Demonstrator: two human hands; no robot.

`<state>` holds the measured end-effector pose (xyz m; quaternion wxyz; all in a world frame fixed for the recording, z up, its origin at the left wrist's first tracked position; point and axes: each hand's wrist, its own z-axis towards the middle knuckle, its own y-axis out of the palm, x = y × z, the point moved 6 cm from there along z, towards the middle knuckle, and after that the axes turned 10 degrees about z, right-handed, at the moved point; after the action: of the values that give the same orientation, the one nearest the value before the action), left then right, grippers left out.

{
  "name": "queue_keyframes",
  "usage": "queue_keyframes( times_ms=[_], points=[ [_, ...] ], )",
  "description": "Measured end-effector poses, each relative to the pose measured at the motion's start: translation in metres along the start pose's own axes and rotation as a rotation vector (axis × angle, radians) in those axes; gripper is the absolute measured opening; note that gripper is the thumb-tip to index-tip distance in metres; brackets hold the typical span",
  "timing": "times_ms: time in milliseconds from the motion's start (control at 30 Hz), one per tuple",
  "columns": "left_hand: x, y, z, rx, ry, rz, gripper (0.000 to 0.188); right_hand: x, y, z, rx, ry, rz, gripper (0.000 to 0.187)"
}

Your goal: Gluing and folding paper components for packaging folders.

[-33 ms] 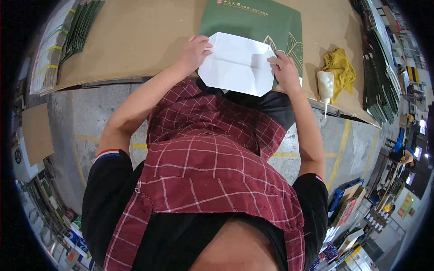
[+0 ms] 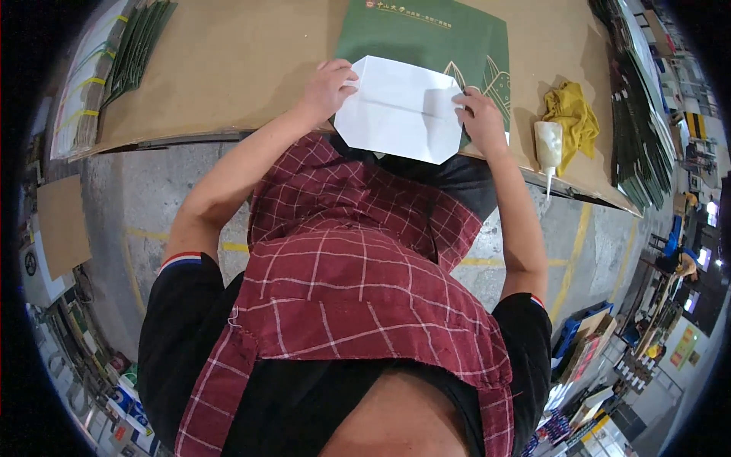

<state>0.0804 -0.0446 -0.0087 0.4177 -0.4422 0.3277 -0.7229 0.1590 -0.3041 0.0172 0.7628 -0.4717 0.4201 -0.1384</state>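
Observation:
A green printed paper bag (image 2: 426, 42) with gold line drawings lies on the table in front of me. Its white bottom panel (image 2: 403, 107) is opened out into an eight-sided shape at the near end, creased across the middle and hanging past the table edge. At the panel's left end, the fingers of my left hand (image 2: 333, 87) are closed on the edge of the paper. My right hand (image 2: 481, 118) grips the opposite edge between thumb and fingers. Both hands shade parts of the white surface.
To the right stand a squeeze bottle (image 2: 548, 145), nozzle over the table edge, and a crumpled yellow cloth (image 2: 572, 114). Dark green folded bags (image 2: 636, 129) line the far right. At left are more green bags (image 2: 137, 53) and a strapped stack (image 2: 85, 91) on the brown tabletop (image 2: 228, 68).

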Motion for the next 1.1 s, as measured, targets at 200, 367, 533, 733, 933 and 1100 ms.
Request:
queue_keyframes(
  times_ms=[200, 367, 533, 733, 933, 1100],
  points=[
    [-0.004, -0.002, 0.022, -0.142, -0.26, -0.167, 0.025, 0.051, 0.004, 0.016, -0.17, 0.385, 0.306, 0.026],
    [-0.021, 0.003, 0.007, -0.174, -0.229, -0.25, 0.022, 0.03, 0.007, 0.0, -0.142, 0.341, 0.279, 0.02],
    [0.001, -0.009, 0.004, 0.135, 0.216, -0.079, 0.017, 0.026, -0.008, -0.007, 0.094, 0.163, 0.228, 0.015],
    [-0.011, -0.01, -0.007, 0.156, -0.267, -0.14, 0.03, 0.027, -0.036, -0.012, 0.214, 0.242, 0.412, 0.037],
    [-0.015, -0.005, -0.002, -0.008, -0.324, -0.286, 0.036, 0.142, -0.128, -0.078, 0.315, 0.611, -0.278, 0.084],
    [-0.019, -0.004, -0.008, -0.034, -0.313, -0.232, 0.037, 0.13, -0.124, -0.056, -0.02, 0.739, -0.122, 0.08]
  ],
)
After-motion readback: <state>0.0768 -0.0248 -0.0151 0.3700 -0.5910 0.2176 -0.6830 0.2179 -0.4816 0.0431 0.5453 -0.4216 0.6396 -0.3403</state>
